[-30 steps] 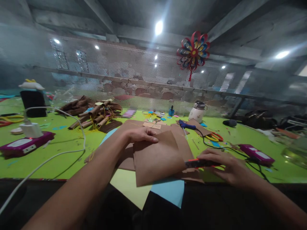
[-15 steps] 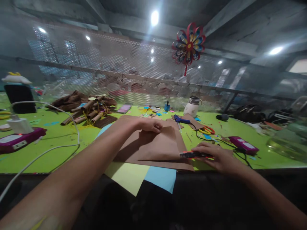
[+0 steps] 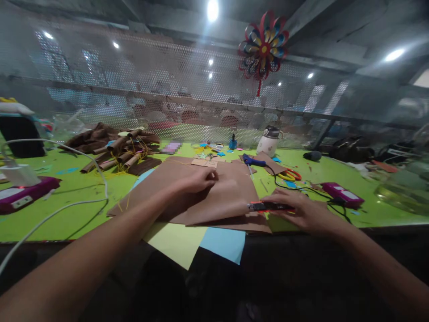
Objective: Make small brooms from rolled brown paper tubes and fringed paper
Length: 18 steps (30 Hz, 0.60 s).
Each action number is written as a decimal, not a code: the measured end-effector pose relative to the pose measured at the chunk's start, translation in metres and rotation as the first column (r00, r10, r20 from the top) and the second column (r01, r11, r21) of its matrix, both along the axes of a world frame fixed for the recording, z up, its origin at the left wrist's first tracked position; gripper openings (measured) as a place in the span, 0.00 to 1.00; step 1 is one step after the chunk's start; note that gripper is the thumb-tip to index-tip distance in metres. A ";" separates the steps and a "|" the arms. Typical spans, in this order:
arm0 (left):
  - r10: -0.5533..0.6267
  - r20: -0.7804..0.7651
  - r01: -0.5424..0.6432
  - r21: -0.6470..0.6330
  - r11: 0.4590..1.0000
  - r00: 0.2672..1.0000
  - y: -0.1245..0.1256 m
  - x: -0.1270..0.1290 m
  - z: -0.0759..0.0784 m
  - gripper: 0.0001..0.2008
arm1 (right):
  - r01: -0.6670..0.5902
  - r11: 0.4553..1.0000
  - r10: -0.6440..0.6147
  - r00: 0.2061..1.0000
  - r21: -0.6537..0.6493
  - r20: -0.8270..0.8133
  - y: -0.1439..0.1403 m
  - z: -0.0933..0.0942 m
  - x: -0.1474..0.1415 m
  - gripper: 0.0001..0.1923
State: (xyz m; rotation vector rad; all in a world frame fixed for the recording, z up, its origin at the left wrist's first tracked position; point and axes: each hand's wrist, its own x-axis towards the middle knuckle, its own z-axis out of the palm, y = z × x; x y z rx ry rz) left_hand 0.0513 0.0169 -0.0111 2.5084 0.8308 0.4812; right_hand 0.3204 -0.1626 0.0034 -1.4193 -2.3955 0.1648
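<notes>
A sheet of brown paper (image 3: 221,203) lies folded or curled over a larger brown sheet (image 3: 161,183) in front of me. My left hand (image 3: 202,179) is closed at the upper left of the folded paper, its fingers curled against it. In my right hand (image 3: 290,205) is a utility knife (image 3: 268,207) with a black and red body. Its front end points left and sits at the right end of the paper's near fold. Yellow paper (image 3: 179,241) and blue paper (image 3: 224,243) stick out over the table's front edge beneath the brown sheets.
Behind the sheets are a blue glue gun (image 3: 254,161), scissors (image 3: 291,175) and a white bottle (image 3: 268,141). Brown paper rolls (image 3: 117,154) are heaped at the left. Purple power strips (image 3: 342,195) stand on both sides, with cables across the green table (image 3: 80,219).
My left hand has drawn left and slightly nearer, and the folded paper has shifted left with it. The knife has moved slightly left too. My view has shifted a little.
</notes>
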 end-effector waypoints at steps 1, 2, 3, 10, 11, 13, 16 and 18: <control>-0.028 0.106 0.031 -0.031 0.999 0.994 -0.001 -0.001 0.008 0.10 | -0.019 1.000 0.018 1.000 0.023 0.011 -0.001 0.010 -0.001 0.16; -0.056 0.217 0.070 -0.060 0.996 0.975 0.000 -0.001 0.018 0.12 | -0.034 0.998 0.033 0.999 0.052 0.021 -0.001 0.020 -0.002 0.16; -0.061 0.312 0.088 -0.074 0.993 0.948 0.001 -0.002 0.029 0.13 | -0.046 0.995 0.043 0.998 0.088 0.034 -0.002 0.031 -0.003 0.16; -0.127 0.223 0.159 -0.130 0.979 0.966 0.016 -0.011 0.038 0.16 | -0.034 0.989 0.025 0.997 0.142 0.070 0.000 0.043 -0.005 0.16; -0.120 0.129 0.135 -0.119 0.984 0.984 0.018 -0.012 0.027 0.15 | -0.029 0.995 0.022 0.997 0.094 0.076 0.003 0.032 -0.006 0.16; -0.092 -0.015 0.091 -0.081 0.993 0.996 0.021 -0.013 0.002 0.13 | -0.030 1.000 0.029 0.997 0.007 0.068 0.007 0.007 -0.005 0.16; -0.046 -0.084 0.049 0.028 0.998 0.995 0.025 -0.012 -0.025 0.12 | -0.041 0.997 0.041 0.999 -0.064 0.006 0.012 -0.025 -0.002 0.16; -0.052 -0.043 0.057 0.131 0.990 0.998 0.023 -0.009 -0.032 0.12 | -0.036 0.996 0.034 0.999 -0.080 -0.025 0.012 -0.035 0.003 0.16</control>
